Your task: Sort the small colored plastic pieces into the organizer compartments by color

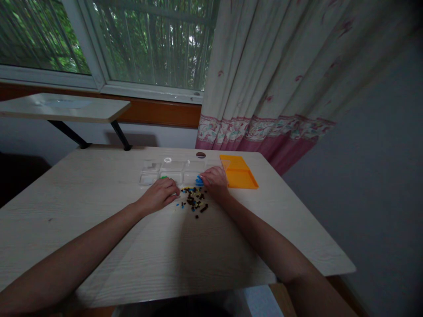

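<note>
A loose pile of small dark brown, blue and yellow pieces [194, 201], which look like tiny building bricks, lies on the table between my hands. Left of the pile, my left hand [161, 193] rests low with its fingers curled together; what they hold, if anything, is too small to name. Behind the pile is a clear plastic compartment tray [172, 165]. My right hand [215, 178] reaches over its right part, fingers pinched beside some blue pieces [198, 180] in a front compartment. Whatever sits in that pinch is hidden. A green piece [163, 177] shows just behind my left hand.
An orange-yellow tray [239, 172] lies right of the clear one. A round dark object [200, 155] sits near the table's back edge. At the back left stands a raised shelf [109, 110] on black legs. A curtain [251, 127] hangs behind the pale table [109, 246].
</note>
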A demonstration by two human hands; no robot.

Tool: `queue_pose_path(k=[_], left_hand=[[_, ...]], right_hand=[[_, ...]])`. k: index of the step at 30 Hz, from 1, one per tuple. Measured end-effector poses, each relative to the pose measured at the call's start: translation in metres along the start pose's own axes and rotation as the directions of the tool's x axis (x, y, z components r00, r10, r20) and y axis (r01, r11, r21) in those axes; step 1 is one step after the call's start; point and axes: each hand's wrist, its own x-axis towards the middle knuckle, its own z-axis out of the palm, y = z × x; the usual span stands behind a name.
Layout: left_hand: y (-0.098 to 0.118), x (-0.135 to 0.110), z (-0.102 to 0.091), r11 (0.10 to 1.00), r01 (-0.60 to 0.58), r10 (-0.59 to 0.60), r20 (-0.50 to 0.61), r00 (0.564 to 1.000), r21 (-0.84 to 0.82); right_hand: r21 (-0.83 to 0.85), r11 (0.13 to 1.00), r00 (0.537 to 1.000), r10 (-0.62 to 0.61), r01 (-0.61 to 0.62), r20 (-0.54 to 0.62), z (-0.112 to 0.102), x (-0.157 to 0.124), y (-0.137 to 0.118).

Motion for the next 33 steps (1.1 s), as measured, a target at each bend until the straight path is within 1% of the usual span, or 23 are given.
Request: queue_pose_path(k=[4, 9, 13, 16, 19, 22, 26, 28, 33], left_hand=[[0.001, 0.001, 0.002, 1.000, -0.015, 0.015, -0.021, 1.000, -0.007], [0.003, 0.001, 0.002, 1.000, -0.005, 0.005, -0.018, 1.000, 0.006], [0.004, 0.001, 0.001, 0.998, 0.023, -0.026, -0.057, 0.998, -0.064], [0.004, 0.002, 0.001, 0.986, 0.064, -0.083, -0.121, 0.989, -0.154], [0.005, 0.004, 0.000, 0.956, 0.116, -0.165, -0.168, 0.972, -0.270], [0.008, 0.005, 0.000, 0.929, 0.140, -0.212, -0.182, 0.960, -0.343], [0.013, 0.005, 0.001, 0.911, 0.126, -0.213, -0.188, 0.959, -0.393], [0.014, 0.005, 0.003, 0.901, 0.118, -0.210, -0.181, 0.961, -0.417], [0.017, 0.005, 0.006, 0.895, 0.093, -0.185, -0.174, 0.967, -0.435]], right_hand=[[0.002, 1.000, 1.000, -0.006, 0.006, 0.021, -0.001, 0.001, -0.001], [0.012, 1.000, 1.000, -0.007, 0.007, 0.007, 0.001, 0.001, 0.001], [0.010, 0.999, 0.999, -0.035, 0.035, -0.005, 0.002, 0.000, 0.002], [-0.003, 0.995, 0.995, -0.099, 0.099, 0.016, -0.004, 0.000, -0.003], [-0.007, 0.974, 0.972, -0.227, 0.228, 0.068, -0.012, 0.000, -0.015], [-0.009, 0.935, 0.929, -0.352, 0.356, 0.115, -0.018, -0.002, -0.030], [-0.022, 0.874, 0.872, -0.483, 0.486, 0.082, -0.016, -0.008, -0.045], [-0.005, 0.860, 0.857, -0.508, 0.511, 0.084, -0.014, -0.010, -0.048], [0.022, 0.869, 0.861, -0.493, 0.495, 0.127, -0.013, -0.013, -0.049]])
